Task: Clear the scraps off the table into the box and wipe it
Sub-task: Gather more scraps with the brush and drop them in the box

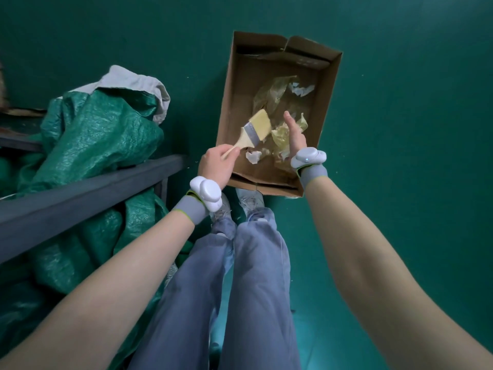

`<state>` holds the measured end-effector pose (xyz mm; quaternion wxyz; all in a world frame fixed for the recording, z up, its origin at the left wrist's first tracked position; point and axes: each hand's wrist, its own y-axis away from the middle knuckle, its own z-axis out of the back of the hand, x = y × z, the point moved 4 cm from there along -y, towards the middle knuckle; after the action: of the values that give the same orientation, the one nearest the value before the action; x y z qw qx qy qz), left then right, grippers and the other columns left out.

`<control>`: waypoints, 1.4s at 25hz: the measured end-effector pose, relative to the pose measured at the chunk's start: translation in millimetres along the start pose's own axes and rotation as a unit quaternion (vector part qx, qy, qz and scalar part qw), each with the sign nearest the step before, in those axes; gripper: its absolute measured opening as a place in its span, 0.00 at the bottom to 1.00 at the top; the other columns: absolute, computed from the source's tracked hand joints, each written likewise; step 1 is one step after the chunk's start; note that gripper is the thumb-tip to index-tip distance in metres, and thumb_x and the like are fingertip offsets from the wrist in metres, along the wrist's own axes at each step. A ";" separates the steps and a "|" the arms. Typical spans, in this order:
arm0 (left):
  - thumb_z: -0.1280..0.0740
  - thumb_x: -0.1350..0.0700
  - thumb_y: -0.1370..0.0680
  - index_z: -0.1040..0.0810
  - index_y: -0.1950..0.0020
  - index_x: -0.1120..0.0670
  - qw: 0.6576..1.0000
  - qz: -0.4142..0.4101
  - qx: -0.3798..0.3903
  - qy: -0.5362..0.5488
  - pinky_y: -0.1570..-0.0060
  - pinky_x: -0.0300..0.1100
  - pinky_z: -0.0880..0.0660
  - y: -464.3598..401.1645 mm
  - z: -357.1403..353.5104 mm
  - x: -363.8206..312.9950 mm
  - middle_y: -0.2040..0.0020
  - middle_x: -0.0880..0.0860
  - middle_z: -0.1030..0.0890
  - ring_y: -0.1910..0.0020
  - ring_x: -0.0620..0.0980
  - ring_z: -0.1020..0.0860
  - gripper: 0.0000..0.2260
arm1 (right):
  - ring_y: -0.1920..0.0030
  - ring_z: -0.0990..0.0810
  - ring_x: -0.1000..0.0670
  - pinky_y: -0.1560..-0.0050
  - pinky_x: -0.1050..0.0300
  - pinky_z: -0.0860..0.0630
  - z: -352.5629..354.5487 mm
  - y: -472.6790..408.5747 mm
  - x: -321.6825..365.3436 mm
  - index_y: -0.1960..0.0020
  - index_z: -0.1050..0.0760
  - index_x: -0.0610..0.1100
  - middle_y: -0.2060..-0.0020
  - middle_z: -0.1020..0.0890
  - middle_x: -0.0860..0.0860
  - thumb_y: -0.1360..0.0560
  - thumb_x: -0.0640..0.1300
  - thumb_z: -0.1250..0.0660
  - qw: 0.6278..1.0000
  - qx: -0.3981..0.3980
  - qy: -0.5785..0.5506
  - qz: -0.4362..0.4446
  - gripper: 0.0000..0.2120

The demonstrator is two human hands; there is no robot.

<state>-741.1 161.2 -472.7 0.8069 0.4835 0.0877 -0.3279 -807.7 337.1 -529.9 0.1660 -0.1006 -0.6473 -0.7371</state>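
Head view, left to right: the left hand (217, 162) grips a brush (253, 130) over the cardboard box (226, 108) on the floor, scraps (280, 110) inside, the right hand (293, 132) flat-fingered beside the bristles, likely knocking debris off; wiping the counter seems next.

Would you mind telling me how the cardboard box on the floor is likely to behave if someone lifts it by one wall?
The cardboard box would probably feel light: it holds only crumpled scraps of film and paper. Its thin walls and loose end flaps suggest it may flex or skew when lifted by one side. Being open-topped, it could spill scraps if tipped.
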 end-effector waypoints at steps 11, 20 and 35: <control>0.39 0.52 0.21 0.20 0.51 0.57 0.989 -0.038 0.033 -0.142 0.62 0.44 0.32 -14.6 -39.5 -19.5 0.55 0.59 0.17 0.54 0.61 0.22 0.12 | 0.55 0.19 0.51 0.53 0.55 0.24 -10.6 -5.1 -16.9 0.33 0.30 0.48 0.51 0.20 0.51 0.35 0.71 0.34 0.981 0.083 -0.153 -0.090 0.39; 0.41 0.53 0.20 0.23 0.54 0.59 0.987 0.036 0.062 -0.146 0.62 0.41 0.35 -21.4 -23.7 -19.9 0.56 0.59 0.21 0.59 0.57 0.27 0.11 | 0.48 0.24 0.46 0.44 0.48 0.24 12.1 3.9 -24.4 0.38 0.27 0.39 0.49 0.24 0.44 0.23 0.58 0.40 0.991 -0.008 -0.114 -0.063 0.24; 0.44 0.52 0.19 0.34 0.68 0.59 0.994 0.099 -0.021 0.029 0.62 0.48 0.36 211.7 118.9 -63.2 0.53 0.67 0.21 0.56 0.64 0.26 0.20 | 0.60 0.26 0.45 0.55 0.50 0.25 29.7 226.5 23.8 0.51 0.24 0.31 0.63 0.24 0.45 0.29 0.40 0.40 0.969 -0.041 0.236 0.062 0.14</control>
<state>-680.7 156.9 -229.2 0.8426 0.4819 0.0694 -0.2302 -746.8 339.5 -308.5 0.3550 0.0296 -0.5515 -0.7543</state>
